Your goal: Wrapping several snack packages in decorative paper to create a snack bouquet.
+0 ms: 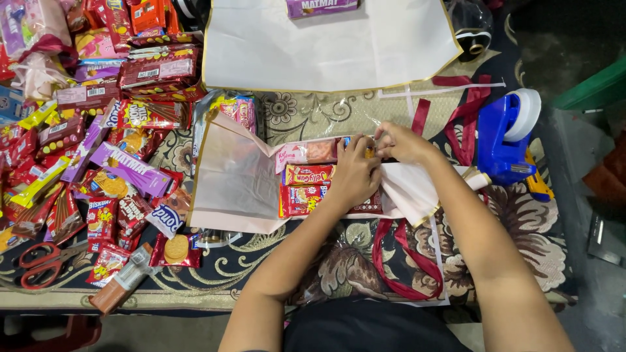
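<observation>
My left hand (355, 175) lies flat on a small stack of snack packets (306, 186), fingers bent and pressing down, and my right hand (401, 142) sits just beside it with fingertips pinched narrow on something tiny at the top of the stack, can't tell what. The packets are red, yellow and pink, sitting on a pale pink sheet of wrapping paper (235, 179) in the middle of the patterned tablecloth (515, 241). Stuff crowds in everywhere: a huge heap of snack packs (111, 130) to the left, mostly red with a long purple one, red-handled scissors (42, 261) at the near edge, and a blue tape dispenser (505, 137) just off my right wrist. Red ribbon (407, 261) loops under my right forearm. A big white gold-edged sheet (326, 49) lies above.
</observation>
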